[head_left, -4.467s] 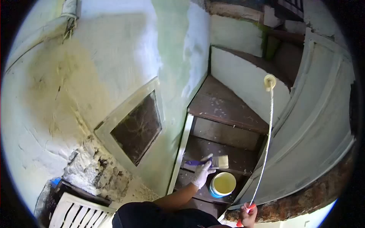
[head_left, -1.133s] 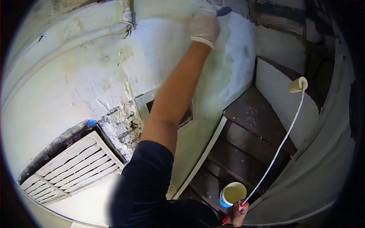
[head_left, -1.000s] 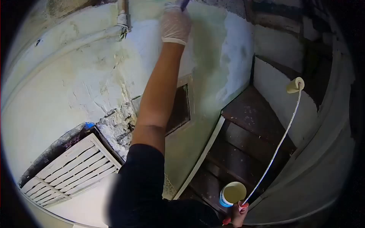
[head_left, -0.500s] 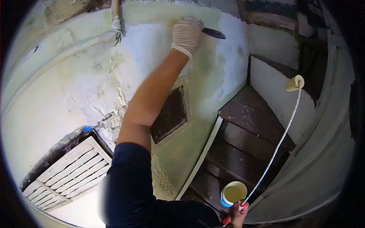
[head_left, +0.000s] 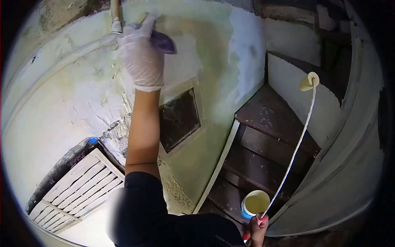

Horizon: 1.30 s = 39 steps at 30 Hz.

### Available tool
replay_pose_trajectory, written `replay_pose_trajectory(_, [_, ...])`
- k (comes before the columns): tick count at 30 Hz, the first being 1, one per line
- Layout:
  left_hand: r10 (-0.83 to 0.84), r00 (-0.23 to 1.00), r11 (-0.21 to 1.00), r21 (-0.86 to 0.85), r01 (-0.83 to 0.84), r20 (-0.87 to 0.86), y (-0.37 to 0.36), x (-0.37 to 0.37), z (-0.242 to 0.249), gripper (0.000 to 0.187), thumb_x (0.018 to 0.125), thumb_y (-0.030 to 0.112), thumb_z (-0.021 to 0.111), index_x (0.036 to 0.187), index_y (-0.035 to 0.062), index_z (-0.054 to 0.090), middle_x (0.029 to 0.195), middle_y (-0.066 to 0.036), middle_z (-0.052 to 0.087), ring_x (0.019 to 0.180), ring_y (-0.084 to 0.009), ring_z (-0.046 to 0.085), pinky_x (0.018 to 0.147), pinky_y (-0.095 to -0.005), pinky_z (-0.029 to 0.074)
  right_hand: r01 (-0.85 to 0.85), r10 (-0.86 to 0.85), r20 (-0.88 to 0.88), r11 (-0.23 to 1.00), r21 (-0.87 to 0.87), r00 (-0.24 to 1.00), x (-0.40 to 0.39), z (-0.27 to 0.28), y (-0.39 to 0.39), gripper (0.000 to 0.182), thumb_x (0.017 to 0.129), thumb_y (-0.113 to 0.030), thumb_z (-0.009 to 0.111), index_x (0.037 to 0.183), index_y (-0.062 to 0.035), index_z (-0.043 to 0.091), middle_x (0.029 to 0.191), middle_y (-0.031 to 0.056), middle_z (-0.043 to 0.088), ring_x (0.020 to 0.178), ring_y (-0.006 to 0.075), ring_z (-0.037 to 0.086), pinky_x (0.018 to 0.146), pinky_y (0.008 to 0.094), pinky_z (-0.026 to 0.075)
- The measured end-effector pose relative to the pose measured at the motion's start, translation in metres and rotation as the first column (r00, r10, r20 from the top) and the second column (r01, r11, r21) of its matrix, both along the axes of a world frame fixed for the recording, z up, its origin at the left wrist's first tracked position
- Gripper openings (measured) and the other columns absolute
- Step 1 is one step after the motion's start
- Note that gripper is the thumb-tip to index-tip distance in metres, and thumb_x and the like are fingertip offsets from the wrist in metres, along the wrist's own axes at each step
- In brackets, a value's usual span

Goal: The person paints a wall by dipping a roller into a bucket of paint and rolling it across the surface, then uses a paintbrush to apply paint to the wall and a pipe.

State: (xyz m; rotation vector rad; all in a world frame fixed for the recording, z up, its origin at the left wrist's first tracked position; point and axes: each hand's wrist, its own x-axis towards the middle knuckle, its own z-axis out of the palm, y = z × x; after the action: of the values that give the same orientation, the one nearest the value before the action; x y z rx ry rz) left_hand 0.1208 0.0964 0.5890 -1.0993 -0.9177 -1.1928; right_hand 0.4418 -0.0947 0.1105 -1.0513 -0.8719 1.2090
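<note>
My left hand, in a thin white glove, is raised against the upper wall. Its fingers close around a paintbrush with a dark purple handle; the hand mostly hides the brush head. Low at the right, my bare right hand grips the red handle of a paint roller. The roller's long white rod runs upward to a cream sleeve. Just beside that hand, a white and blue bucket of pale yellow paint stands on the dark stairs.
The wall has patchy green and whitish areas, a framed dark opening and crumbling plaster. A pipe runs down it. Dark wooden stairs curve up at right. A white slatted panel is at lower left.
My left hand has swept left along the upper wall with the paintbrush, ending near the pipe. My right hand keeps hold of the roller, whose sleeve has shifted slightly up and left in view.
</note>
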Motion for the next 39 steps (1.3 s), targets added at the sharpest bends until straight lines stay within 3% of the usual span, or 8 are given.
replay_pose_trajectory(7, [0.437,0.854,0.811,-0.287,-0.51,-0.284,0.135,0.024,-0.032,0.012,0.081,0.017,0.055,0.08,0.0138,0.066,0.073,-0.01,0.06,0.072,-0.0271,0.06,0.056,-0.0391,0.047,0.046,-0.045,-0.054,0.999,0.028,0.998,-0.002,-0.007,0.007,0.015,0.087,-0.004,0.055,0.092,-0.0103,0.043,0.059,-0.0036,0.041,0.043,0.0052,0.04,0.039,0.0208,0.031])
replay_pose_trajectory(19, [-0.288,0.946,0.954,-0.04,0.297,0.146,0.026,-0.013,-0.026,0.019,0.081,0.011,0.062,0.099,0.0084,0.066,0.083,-0.014,0.06,0.08,-0.0304,0.058,0.069,-0.0393,0.046,-0.019,0.018,-0.033,0.999,-0.036,0.999,-0.002,0.026,0.011,0.018,0.087,-0.001,0.053,0.101,-0.0075,0.044,0.059,-0.0001,0.046,0.042,0.0075,0.044,0.038,0.0228,0.035])
replay_pose_trajectory(25, [-0.813,0.503,0.488,-0.128,0.863,0.294,-0.029,0.057,-0.111,0.034,0.077,-0.002,0.062,0.11,0.0043,0.065,0.086,-0.01,0.058,0.075,-0.019,0.053,0.068,-0.028,0.044,0.073,-0.092,0.132,0.987,0.143,0.987,-0.011,0.056,0.019,0.028,0.091,-0.008,0.05,0.118,-0.0062,0.04,0.067,-0.0016,0.046,0.048,0.0048,0.041,0.044,0.0196,0.032])
replay_pose_trajectory(29, [-0.665,0.462,0.162,-0.49,0.856,0.587,-0.045,0.107,-0.205,0.045,0.076,0.007,0.066,0.121,0.0119,0.061,0.092,-0.011,0.058,0.081,-0.0243,0.051,0.073,-0.0329,0.043,0.15,-0.15,-0.013,0.965,0.213,0.989,-0.022,0.078,0.026,0.055,0.096,-0.013,0.047,0.143,-0.0084,0.019,0.085,0.0008,0.048,0.058,0.0034,0.039,0.049,0.0182,0.032])
replay_pose_trajectory(31, [-0.613,0.624,0.084,-0.746,0.661,0.484,-0.041,0.115,-0.232,0.05,0.075,0.011,0.071,0.123,0.0177,0.06,0.091,-0.009,0.057,0.081,-0.0244,0.052,0.074,-0.0332,0.045,0.312,-0.425,0.282,0.876,0.367,0.86,-0.025,0.072,0.037,0.058,0.098,-0.011,0.041,0.146,-0.0105,0.008,0.097,0.0049,0.052,0.058,0.0036,0.04,0.048,0.0183,0.034])
replay_pose_trajectory(33, [-0.744,0.249,-0.194,-0.557,0.807,0.62,-0.027,0.128,-0.284,0.05,0.075,0.014,0.072,0.123,0.0218,0.06,0.091,-0.007,0.056,0.082,-0.0232,0.053,0.077,-0.033,0.046,0.288,-0.447,0.331,0.854,0.432,0.831,-0.014,0.046,0.047,0.046,0.099,-0.009,0.037,0.14,-0.01,0.017,0.111,0.0105,0.051,0.057,0.0037,0.04,0.048,0.0178,0.035])
replay_pose_trajectory(37, [-0.738,0.646,0.225,-0.832,0.508,0.195,-0.038,0.123,-0.325,0.041,0.077,0.011,0.065,0.115,0.0259,0.065,0.098,-0.004,0.058,0.082,-0.0221,0.055,0.072,-0.0339,0.046,0.194,-0.253,0.253,0.953,0.234,0.934,-0.019,0.062,0.043,0.012,0.096,-0.002,0.035,0.106,-0.005,0.042,0.11,0.0125,0.045,0.078,0.0114,0.047,0.062,0.0228,0.04])
replay_pose_trajectory(39, [-0.758,0.532,0.041,-0.786,0.616,0.377,-0.038,0.132,-0.348,0.04,0.074,0.009,0.065,0.109,0.0288,0.068,0.081,0.0,0.058,0.068,-0.0207,0.051,0.071,-0.0309,0.042,0.177,-0.234,0.178,0.941,0.287,0.956,-0.025,0.05,0.046,0.016,0.094,0.002,0.034,0.096,-0.0024,0.049,0.11,0.0109,0.045,0.076,0.0106,0.047,0.061,0.0223,0.039])
